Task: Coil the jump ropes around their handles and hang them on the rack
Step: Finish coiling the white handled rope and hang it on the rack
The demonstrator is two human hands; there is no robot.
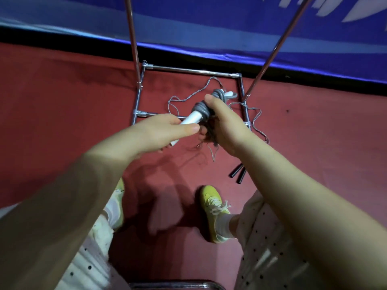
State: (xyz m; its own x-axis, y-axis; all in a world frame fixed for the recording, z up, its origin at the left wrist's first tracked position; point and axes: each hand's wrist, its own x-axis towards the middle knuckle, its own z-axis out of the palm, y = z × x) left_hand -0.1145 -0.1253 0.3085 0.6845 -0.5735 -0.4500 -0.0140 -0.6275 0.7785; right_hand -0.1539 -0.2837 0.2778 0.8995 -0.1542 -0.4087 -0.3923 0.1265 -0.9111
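1. Mid-frame, the left hand (pixel 165 130) has its fingers curled round a smooth white cylindrical handle (pixel 188 122), which slants up and to the right.
2. A thick grey rope (pixel 202 110) is wound in round coils about the upper end of that handle; further coils and a second white handle tip (pixel 229 93) show just above the right hand.
3. The right hand (pixel 225 124) has its fingers clamped on the coiled bundle, thumb on top, with dark frayed strands (pixel 210 135) hanging under the palm.
4. A thin, kinked silvery cord (pixel 256 120) lies in loose loops on the red floor (pixel 62 101), around and across the rack base.
5. The rack (pixel 194 71) is shiny metal tubing: a square base on the floor, two poles rising to the top of frame.
6. Two black handles (pixel 237 174) lie together on the floor, lower right of the hands.
7. Yellow laced shoes (pixel 212 208) and dotted pale trousers (pixel 270 237) fill the bottom of frame; a blue banner (pixel 209 28) runs along the top.
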